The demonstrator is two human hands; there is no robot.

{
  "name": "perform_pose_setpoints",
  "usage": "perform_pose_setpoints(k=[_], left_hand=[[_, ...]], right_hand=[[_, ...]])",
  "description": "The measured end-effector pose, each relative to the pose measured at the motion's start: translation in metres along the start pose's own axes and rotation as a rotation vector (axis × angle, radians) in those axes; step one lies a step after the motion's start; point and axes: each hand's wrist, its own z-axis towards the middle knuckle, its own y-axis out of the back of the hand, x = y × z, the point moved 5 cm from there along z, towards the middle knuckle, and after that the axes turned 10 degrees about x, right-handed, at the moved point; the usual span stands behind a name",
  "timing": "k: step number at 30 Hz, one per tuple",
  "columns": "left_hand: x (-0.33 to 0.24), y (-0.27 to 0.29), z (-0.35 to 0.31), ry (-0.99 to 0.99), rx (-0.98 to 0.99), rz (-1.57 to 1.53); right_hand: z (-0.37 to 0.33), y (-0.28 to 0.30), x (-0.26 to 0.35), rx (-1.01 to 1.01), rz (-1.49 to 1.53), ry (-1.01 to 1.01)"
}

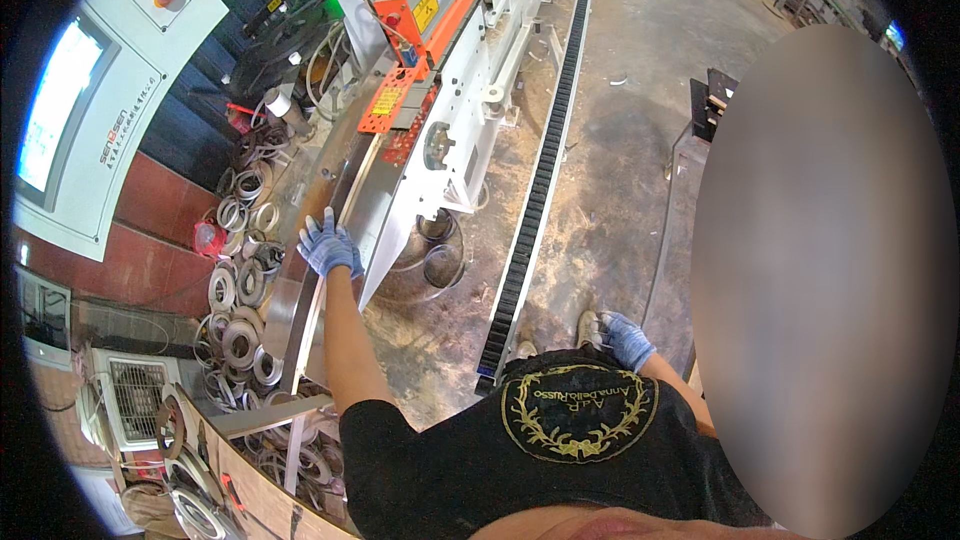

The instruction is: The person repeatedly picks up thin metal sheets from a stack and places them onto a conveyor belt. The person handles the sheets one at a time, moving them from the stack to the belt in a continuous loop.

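Observation:
My left hand (330, 246), in a blue-grey work glove, lies with fingers spread on a long narrow board (312, 285) on the metal bed of a white and orange machine. The board runs away from me toward the machine's orange guard plate (385, 105); its far end is hard to make out there. My right hand (627, 342), gloved the same way, hangs low beside my waist, above the concrete floor. Its fingers are loosely bent and slightly apart, with nothing visible in them.
A black roller track (530, 220) runs along the floor right of the machine. Several rolls of edge banding (240, 340) are heaped at the left, below a control cabinet (140, 90) with a lit screen. A blurred oval (825, 280) hides much of the right side.

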Motion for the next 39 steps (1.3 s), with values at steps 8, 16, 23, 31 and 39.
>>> perform_pose_setpoints(k=[8, 16, 23, 31, 39], left_hand=[[-0.007, -0.001, 0.007, 0.012, 0.009, -0.002], [-0.011, -0.001, 0.010, 0.024, 0.011, -0.044], [-0.014, 0.002, 0.010, 0.022, 0.013, -0.051], [-0.016, 0.003, 0.010, 0.025, -0.006, -0.002], [-0.017, 0.004, 0.010, 0.024, 0.038, -0.039]], right_hand=[[0.012, 0.004, -0.001, -0.015, -0.076, -0.024], [0.013, -0.001, 0.001, 0.053, -0.049, 0.000], [0.012, 0.004, -0.002, 0.010, -0.039, -0.007], [0.014, 0.004, -0.001, 0.044, -0.071, -0.002], [0.014, -0.007, 0.002, 0.086, -0.028, 0.011]])
